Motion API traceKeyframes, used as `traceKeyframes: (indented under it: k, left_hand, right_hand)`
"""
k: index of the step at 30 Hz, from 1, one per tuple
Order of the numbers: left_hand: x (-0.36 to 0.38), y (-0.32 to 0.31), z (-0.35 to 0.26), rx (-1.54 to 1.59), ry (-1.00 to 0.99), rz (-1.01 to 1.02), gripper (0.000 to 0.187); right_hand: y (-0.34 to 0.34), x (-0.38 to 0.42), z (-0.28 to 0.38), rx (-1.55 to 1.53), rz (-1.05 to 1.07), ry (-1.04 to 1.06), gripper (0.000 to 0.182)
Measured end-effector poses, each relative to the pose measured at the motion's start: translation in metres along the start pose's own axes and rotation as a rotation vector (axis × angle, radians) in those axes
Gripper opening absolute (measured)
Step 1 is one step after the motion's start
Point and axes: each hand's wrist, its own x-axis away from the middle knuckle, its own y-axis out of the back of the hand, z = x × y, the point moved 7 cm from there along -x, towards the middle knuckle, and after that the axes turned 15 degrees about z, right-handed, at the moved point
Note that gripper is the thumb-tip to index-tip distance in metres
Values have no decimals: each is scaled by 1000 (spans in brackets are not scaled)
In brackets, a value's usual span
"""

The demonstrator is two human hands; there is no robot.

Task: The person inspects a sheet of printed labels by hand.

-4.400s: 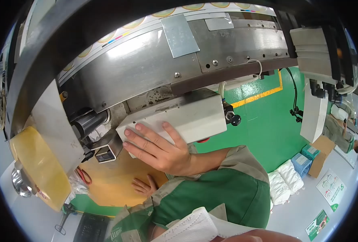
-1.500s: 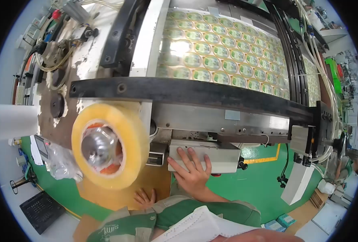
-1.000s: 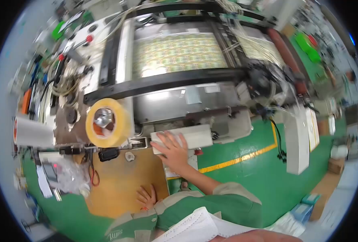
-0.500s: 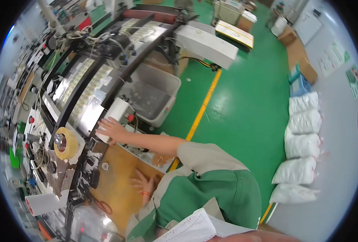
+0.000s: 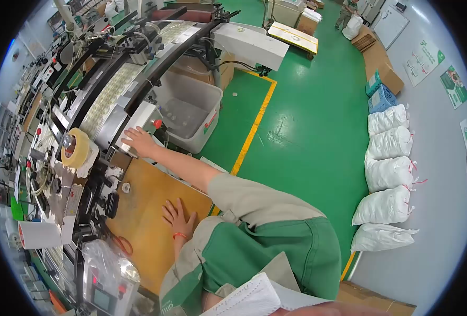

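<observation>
White box still under R hand.

R arm reaches out twd upper L of view, elbow only slightly bent, bare R forearm in full view. R hand is palm down, back of hand up, fingers a bit spread & pointing away from torso. L wrist shows w/ just a short bit of bare L forearm. L hand is palm down too, fingers fanned, thumb out to side, well apart from R hand.
</observation>
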Motion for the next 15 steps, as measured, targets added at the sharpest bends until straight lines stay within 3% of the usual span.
traceKeyframes:
  k: [4,6,7,8,9,12,13,14,15]
  left_hand:
    - [2,-1,3,-14,-24,-42,85]
    - [1,0,2,-29,-7,-44,85]
    - [2,1,2,-42,8,-41,86]
    - [2,1,2,-1,-9,-43,86]
    - [5,4,-2,17,-38,-18,86]
    - [13,8,-4,81,-133,-109,84]
    - [16,12,-4,122,-105,-72,82]
    - [14,9,-5,173,-161,-175,81]
    - [10,11,-7,164,-196,-209,82]
  right_hand:
    - [-6,2,2,60,19,-14,72]
    - [-1,3,3,138,-173,-7,61]
    - [-8,3,0,47,-100,-15,49]
    - [-3,-1,-3,-43,-200,17,44]
    - [10,-2,-3,-116,-84,-7,42]
    - [18,7,-6,-21,-33,46,43]
    - [25,6,1,-1,-110,115,45]
    - [20,4,-9,-128,85,-18,51]
    - [31,5,-8,-21,35,56,67]
